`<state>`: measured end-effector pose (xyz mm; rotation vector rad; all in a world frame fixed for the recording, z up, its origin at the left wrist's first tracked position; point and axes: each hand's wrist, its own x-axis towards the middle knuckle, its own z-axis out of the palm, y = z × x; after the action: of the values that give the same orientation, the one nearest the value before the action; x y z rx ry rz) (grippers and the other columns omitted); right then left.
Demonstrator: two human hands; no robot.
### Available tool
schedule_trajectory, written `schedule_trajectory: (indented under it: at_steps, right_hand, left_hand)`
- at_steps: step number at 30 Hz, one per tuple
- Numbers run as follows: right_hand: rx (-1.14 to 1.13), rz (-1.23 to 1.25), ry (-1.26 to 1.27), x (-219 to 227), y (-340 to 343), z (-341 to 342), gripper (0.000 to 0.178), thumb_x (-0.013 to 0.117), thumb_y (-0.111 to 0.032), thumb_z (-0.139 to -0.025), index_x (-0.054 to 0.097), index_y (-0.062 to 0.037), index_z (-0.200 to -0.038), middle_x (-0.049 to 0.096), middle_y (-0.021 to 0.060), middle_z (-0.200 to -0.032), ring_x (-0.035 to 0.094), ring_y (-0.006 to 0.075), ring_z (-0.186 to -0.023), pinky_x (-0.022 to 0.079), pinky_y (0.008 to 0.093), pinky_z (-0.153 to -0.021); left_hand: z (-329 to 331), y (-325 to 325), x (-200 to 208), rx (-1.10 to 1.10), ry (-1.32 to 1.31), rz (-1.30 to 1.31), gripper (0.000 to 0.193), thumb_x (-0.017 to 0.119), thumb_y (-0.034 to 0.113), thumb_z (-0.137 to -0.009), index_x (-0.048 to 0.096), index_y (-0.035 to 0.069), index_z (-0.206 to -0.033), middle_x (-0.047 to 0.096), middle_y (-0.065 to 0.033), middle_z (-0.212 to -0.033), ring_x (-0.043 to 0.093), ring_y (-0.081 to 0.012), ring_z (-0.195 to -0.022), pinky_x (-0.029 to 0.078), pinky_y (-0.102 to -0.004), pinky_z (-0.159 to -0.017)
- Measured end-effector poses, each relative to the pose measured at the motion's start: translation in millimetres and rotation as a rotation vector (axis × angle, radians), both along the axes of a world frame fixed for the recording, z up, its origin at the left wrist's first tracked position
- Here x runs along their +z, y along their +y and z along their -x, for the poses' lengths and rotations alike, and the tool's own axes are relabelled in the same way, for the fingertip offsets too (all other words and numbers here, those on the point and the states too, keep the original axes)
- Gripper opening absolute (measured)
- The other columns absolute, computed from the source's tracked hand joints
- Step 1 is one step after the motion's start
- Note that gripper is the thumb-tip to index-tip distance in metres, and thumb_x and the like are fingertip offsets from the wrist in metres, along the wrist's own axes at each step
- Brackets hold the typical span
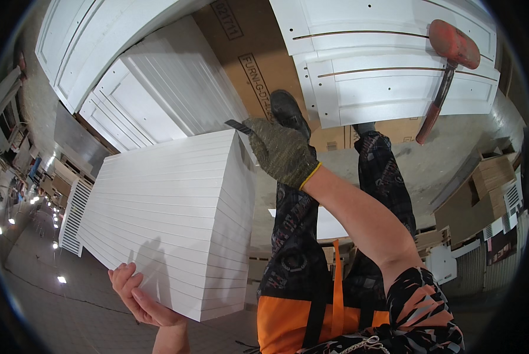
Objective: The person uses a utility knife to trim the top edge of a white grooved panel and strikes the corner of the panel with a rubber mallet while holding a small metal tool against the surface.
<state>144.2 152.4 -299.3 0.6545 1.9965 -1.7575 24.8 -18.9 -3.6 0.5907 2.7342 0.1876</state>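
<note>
A tall stack of white boards (158,194) fills the left centre, its layers showing as thin lines on two faces. My bare left hand (145,295) is at the lower left edge of the stack, with fingers curved and apart. It casts a shadow on the white face, and I cannot tell whether it touches the boards. My right hand (282,150) wears a dark knitted glove with a yellow cuff. Its closed fingers hold a short, flat dark strip (238,126) by the stack's far right corner. The strip's exact kind is unclear, as the glove hides part of it.
Beyond the stack lie more white panels (176,76). At the far right, a red-headed mallet (453,47) rests on grooved white panels (359,65). Brown cardboard (264,65) lies under my shoe (289,109). Another cardboard box (471,200) is at the right.
</note>
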Motion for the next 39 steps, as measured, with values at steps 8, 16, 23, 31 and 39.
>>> schedule_trajectory:
  at_steps: [8,16,23,31,39]
  right_hand:
    - [0.209,0.034,-0.025,14,1,10,0.036,0.058,-0.02,-0.096,0.055,-0.0034,-0.128,0.068,0.0162,-0.089,0.068,0.0301,-0.073,0.056,0.0402,-0.065]
    - [0.387,0.18,0.287,104,-14,-1,0.039,0.059,-0.019,-0.096,0.052,-0.0008,-0.129,0.066,0.0111,-0.095,0.066,0.0231,-0.069,0.056,0.0351,-0.058]
    - [0.312,-0.077,0.472,113,-26,-11,0.037,0.055,-0.021,-0.097,0.051,0.0,-0.128,0.064,0.0097,-0.095,0.066,0.0206,-0.074,0.057,0.0328,-0.06]
    - [0.546,0.4,0.323,153,-21,-12,0.045,0.048,-0.033,-0.105,0.048,-0.0027,-0.138,0.061,0.0109,-0.123,0.065,0.0168,-0.101,0.059,0.0348,-0.077]
    - [0.402,0.328,0.442,166,-31,-23,0.047,0.048,-0.032,-0.104,0.046,-0.0032,-0.141,0.062,0.0117,-0.124,0.065,0.0178,-0.1,0.059,0.0354,-0.078]
  left_hand:
    - [-1,-6,-1,-0.052,0.014,-0.005,0.036,0.024,0.015,-0.105,0.054,-0.003,-0.112,0.055,-0.0153,-0.119,0.052,-0.0289,-0.117,0.031,-0.0519,-0.114]
    - [-8,2,-10,0.198,0.078,-0.175,0.031,0.028,0.012,-0.1,0.046,-0.001,-0.122,0.056,-0.0133,-0.12,0.049,-0.0264,-0.111,0.028,-0.0475,-0.111]
    - [-4,0,-12,0.147,0.022,-0.202,0.031,0.03,0.013,-0.099,0.044,0.0,-0.123,0.055,-0.0136,-0.122,0.048,-0.0267,-0.111,0.03,-0.0463,-0.108]
    - [-5,-2,-12,0.134,-0.013,-0.208,0.03,0.031,0.014,-0.1,0.045,0.001,-0.123,0.054,-0.0147,-0.124,0.046,-0.0274,-0.112,0.033,-0.0457,-0.104]
    - [-7,1,-14,0.165,0.034,-0.232,0.029,0.032,0.012,-0.102,0.049,-0.001,-0.122,0.057,-0.0153,-0.122,0.049,-0.025,-0.115,0.035,-0.043,-0.104]
